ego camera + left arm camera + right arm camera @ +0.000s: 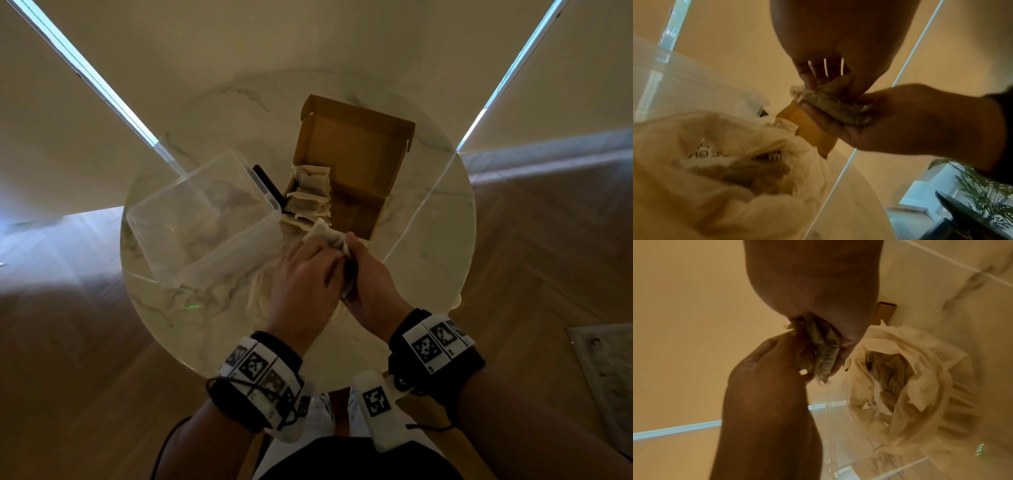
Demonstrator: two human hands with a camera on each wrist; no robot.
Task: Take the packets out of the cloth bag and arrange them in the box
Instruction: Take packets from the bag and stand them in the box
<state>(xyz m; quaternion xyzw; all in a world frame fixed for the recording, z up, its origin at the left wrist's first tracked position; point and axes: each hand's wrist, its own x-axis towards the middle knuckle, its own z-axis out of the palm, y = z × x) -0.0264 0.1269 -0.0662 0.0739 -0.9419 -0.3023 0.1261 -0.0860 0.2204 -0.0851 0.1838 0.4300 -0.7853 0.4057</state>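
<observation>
A small bunch of pale, crumpled packets (325,235) is held between both hands just above the box's near edge. My left hand (317,255) pinches the packets (835,108) from the left, and my right hand (352,248) cups them (823,353) from the right. The brown cardboard box (359,212) lies open at the table's middle, with several packets (310,192) lined along its left side. Under my hands lies the cream cloth bag (719,164), its mouth (898,379) open with more packets inside.
A clear plastic container (198,212) stands left of the box, a dark flat object (270,185) between them. All sit on a round marble table (428,219) with wood floor around it. A plant (980,183) stands at the far right.
</observation>
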